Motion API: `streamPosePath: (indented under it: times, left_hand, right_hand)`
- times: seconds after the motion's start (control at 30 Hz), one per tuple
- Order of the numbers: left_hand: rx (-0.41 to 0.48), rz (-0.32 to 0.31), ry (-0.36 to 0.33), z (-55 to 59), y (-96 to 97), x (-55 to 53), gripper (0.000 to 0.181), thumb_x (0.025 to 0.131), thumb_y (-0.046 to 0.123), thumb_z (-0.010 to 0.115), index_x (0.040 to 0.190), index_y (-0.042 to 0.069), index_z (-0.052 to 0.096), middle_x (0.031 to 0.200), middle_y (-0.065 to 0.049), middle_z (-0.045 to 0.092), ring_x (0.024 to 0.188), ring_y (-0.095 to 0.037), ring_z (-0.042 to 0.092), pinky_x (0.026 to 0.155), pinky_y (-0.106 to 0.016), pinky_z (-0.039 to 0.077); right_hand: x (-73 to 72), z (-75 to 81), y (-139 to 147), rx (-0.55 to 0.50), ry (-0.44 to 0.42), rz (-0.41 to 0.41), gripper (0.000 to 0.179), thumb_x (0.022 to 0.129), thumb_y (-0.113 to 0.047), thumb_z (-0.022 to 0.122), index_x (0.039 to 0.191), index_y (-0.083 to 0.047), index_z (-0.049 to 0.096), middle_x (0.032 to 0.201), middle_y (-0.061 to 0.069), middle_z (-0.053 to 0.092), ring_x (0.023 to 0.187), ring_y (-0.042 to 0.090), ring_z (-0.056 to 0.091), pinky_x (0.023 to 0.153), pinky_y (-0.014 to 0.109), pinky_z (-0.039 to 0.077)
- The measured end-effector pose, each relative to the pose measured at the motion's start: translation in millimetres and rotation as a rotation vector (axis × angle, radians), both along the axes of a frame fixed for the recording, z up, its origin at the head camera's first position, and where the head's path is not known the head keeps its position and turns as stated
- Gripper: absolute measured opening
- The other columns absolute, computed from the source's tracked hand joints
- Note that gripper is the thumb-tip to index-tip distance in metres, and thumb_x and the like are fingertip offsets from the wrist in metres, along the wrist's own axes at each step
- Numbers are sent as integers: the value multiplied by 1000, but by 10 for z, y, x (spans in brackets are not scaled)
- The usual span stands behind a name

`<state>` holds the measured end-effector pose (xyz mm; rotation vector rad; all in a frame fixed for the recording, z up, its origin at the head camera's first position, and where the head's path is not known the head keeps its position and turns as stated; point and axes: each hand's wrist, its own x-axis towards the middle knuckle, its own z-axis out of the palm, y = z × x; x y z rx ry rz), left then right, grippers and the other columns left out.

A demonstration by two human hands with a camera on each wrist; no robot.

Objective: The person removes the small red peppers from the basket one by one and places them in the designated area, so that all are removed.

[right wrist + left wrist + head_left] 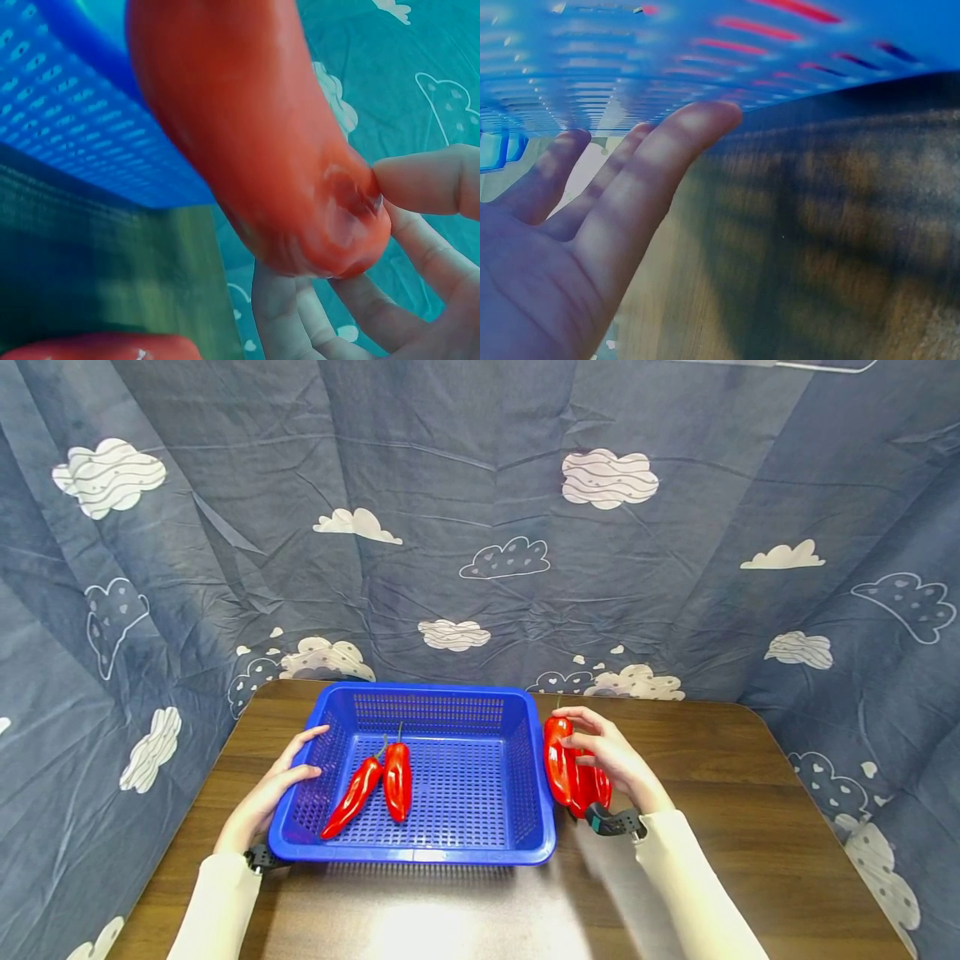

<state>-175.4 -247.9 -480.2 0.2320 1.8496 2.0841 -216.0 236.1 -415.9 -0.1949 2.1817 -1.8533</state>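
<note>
A blue plastic basket with slotted walls holds two red chili peppers, one slanted and one nearly upright in view, toward its left side. My left hand is at the basket's left side with fingertips at the rim; in the left wrist view its fingers lie fairly straight against the slotted wall. Just outside the right wall, my right hand pinches a red chili pepper by its stem end, fingertips around that end. More red pepper shows below that hand, partly covered.
Under the basket is a brown wooden table, with a bright reflection near its front. A dark blue curtain with white clouds hangs behind and around it. Dark straps circle both wrists.
</note>
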Motion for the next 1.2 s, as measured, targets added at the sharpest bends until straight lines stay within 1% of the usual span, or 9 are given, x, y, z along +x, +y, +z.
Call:
streamPosePath:
  times: [0.17,0.3,0.47,0.53,0.67,0.7,0.83,0.97,1.2]
  left_hand:
    - [-9,5,-4,-4,-5,-3,61,97,6,43,150,26,21,145,-24,16,116,-39,42,86,-46,47]
    - [-8,9,-15,-6,-9,-2,61,97,6,43,150,26,21,145,-24,17,117,-39,42,86,-46,47]
    - [-5,6,-14,-8,-9,1,61,97,6,43,150,27,21,145,-24,17,116,-38,42,86,-46,47]
    - [-7,7,-12,-10,-9,0,61,97,6,42,150,27,21,145,-24,17,116,-38,43,86,-45,48]
    - [-6,8,-11,-9,-5,-5,61,97,5,42,150,26,20,145,-24,17,116,-37,44,85,-45,48]
    - [-8,8,-10,-9,-5,-6,61,97,5,41,150,26,20,144,-24,17,116,-37,44,85,-45,48]
    - [-16,11,-11,-5,-1,-7,61,97,6,42,150,25,20,145,-23,17,116,-36,43,86,-44,47]
    - [-21,14,-16,-3,-2,-6,61,97,6,43,150,25,20,145,-23,17,117,-37,41,86,-45,47]
    - [-18,12,-8,2,-3,-4,61,97,6,43,150,25,20,145,-24,17,116,-37,42,85,-46,47]
  right_hand:
    - [17,-5,58,16,0,-12,45,90,-1,51,134,4,43,126,19,51,88,17,59,71,36,51]
    - [35,-26,101,-4,8,-8,45,90,0,51,133,6,42,126,23,49,88,17,60,71,34,53]
    - [46,-49,149,-18,-5,-23,43,90,0,51,132,4,44,128,22,47,87,16,59,71,34,52]
    - [46,-58,177,-18,-16,-30,39,90,0,51,128,-3,51,130,22,46,88,16,59,71,34,51]
    - [56,-72,223,-21,-24,-40,36,89,0,52,122,-14,58,131,21,45,89,15,58,72,34,50]
    - [59,-77,234,-24,-24,-42,35,89,0,52,121,-15,58,131,20,45,89,15,58,72,34,49]
    - [67,-96,269,-34,-16,-45,37,88,1,52,123,-9,56,128,18,48,88,14,59,72,34,50]
    - [71,-114,316,-40,-14,-52,36,88,1,52,117,-19,59,122,14,52,84,13,59,69,33,50]
    - [86,-147,409,-35,-9,-69,38,90,0,52,127,-5,52,122,12,52,87,14,60,72,36,52]
